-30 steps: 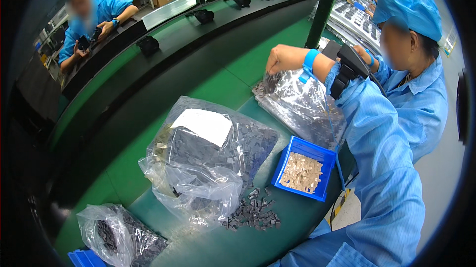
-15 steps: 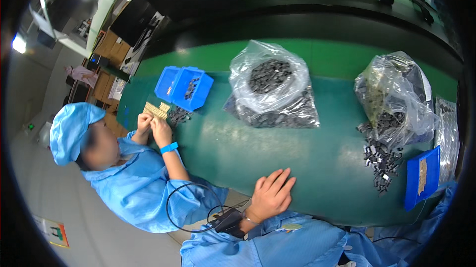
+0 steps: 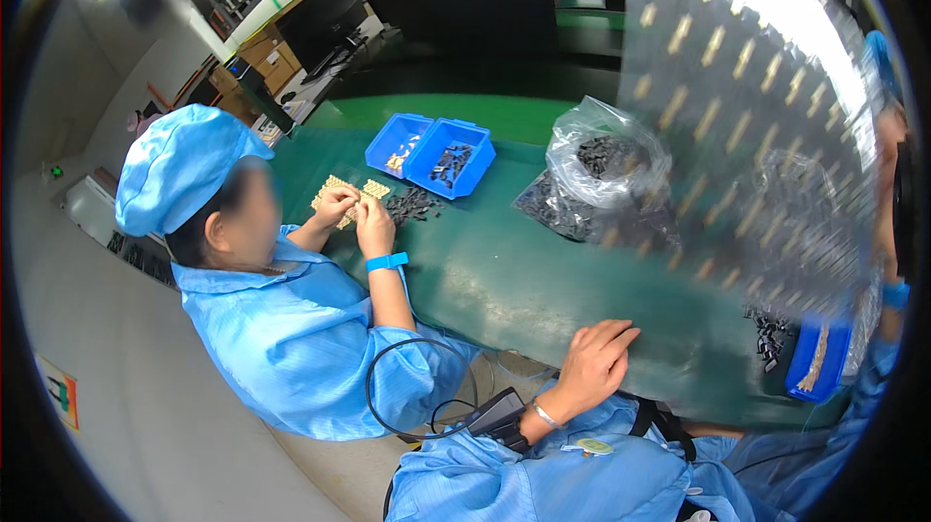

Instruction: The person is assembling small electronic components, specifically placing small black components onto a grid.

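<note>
- While the left hand (image 3: 598,362) rests palm down on the near edge of the green table (image 3: 504,279), fingers together and holding nothing, the right hand (image 3: 887,148) is up at the far right rim.
- Right grip: the right hand is beside the clear plastic sheet (image 3: 708,119); blur hides its fingers, so closure cannot be told.
- Sheet position: raised above the right part of the table, tilted, close to the camera.
- Done, as judged: the sheet is off the table and bears rows of pale pieces (image 3: 743,58).
- Left, as judged: the sheet is not set down; loose dark parts (image 3: 766,340) lie uncontained at the near right, beside a blue bin (image 3: 840,352) of beige pieces.
- Surroundings: an open bag (image 3: 609,173) of dark parts stands toward the far side; two blue bins (image 3: 470,182) sit at the far left, beyond a co-worker (image 3: 281,328) handling pale strips (image 3: 335,190).
- Obstructions: the sheet masks much of the table's right side; a black cable (image 3: 369,386) loops between the co-worker and the left wrist device (image 3: 499,415).
</note>
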Demonstrator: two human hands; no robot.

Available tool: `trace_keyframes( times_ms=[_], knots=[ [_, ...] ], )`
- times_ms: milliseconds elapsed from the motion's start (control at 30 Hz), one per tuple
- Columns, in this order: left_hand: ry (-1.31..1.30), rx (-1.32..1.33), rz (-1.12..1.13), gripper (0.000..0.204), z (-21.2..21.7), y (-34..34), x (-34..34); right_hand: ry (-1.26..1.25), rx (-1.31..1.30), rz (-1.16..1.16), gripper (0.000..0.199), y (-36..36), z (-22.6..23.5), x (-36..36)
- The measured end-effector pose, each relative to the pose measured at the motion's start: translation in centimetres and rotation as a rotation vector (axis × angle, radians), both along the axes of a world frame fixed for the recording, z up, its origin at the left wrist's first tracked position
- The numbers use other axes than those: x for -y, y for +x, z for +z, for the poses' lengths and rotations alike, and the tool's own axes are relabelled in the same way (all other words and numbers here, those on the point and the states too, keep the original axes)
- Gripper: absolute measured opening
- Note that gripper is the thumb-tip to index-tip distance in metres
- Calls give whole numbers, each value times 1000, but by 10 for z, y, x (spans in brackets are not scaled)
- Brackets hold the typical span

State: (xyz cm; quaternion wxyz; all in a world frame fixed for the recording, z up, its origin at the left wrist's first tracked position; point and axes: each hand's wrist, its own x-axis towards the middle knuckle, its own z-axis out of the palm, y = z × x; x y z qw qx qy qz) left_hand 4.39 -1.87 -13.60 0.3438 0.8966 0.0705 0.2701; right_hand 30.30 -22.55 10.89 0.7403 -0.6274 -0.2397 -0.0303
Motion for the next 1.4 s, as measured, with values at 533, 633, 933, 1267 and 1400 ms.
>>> trace_keyframes(
  times_ms=[533,633,933,1267,1400],
  knots=[
    [-1889,319,101,37,-8,-75,-28,-339,-435,142,12,-104,-257,-24],
    [-1896,219,92,36,-27,-86,-13,-380,-328,56,14,-107,-263,-26],
    [-791,47,287,50,-9,-89,-41,-370,-161,-138,16,-119,-255,-43],
    [366,-67,-169,75,-9,-41,-48,-248,-289,-226,14,-124,-248,-33],
    [382,-185,-295,56,-10,-45,-49,-358,-257,-263,16,-123,-247,-30]
  ],
)
